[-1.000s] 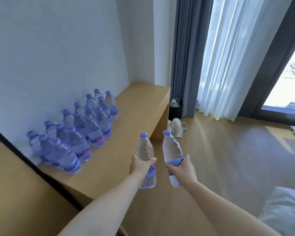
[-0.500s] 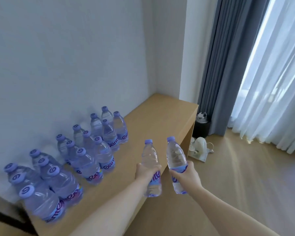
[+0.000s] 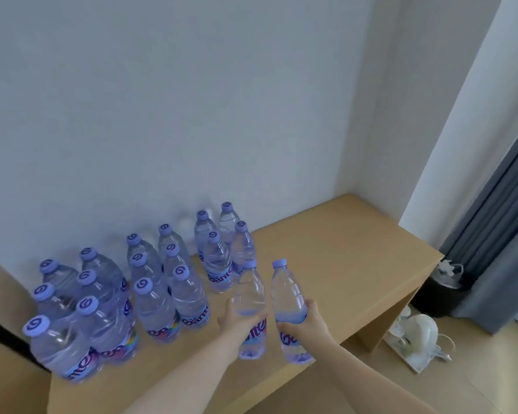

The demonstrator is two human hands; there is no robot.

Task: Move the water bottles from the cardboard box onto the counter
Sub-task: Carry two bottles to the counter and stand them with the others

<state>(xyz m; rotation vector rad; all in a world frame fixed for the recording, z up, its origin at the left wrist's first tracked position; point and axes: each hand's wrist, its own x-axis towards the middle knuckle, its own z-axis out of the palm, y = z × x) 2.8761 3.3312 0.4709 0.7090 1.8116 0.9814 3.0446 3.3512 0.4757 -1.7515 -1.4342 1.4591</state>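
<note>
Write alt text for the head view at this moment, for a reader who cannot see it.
Two bare hands, left hand and right hand, each grip an upright clear plastic water bottle with a purple cap, left bottle and right bottle, above a light wooden counter. A cluster of matching capped bottles stands on it along a white wall.

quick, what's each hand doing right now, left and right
Left hand: closed around a water bottle, held upright above the counter.
Right hand: closed around a second water bottle, also upright.
</note>
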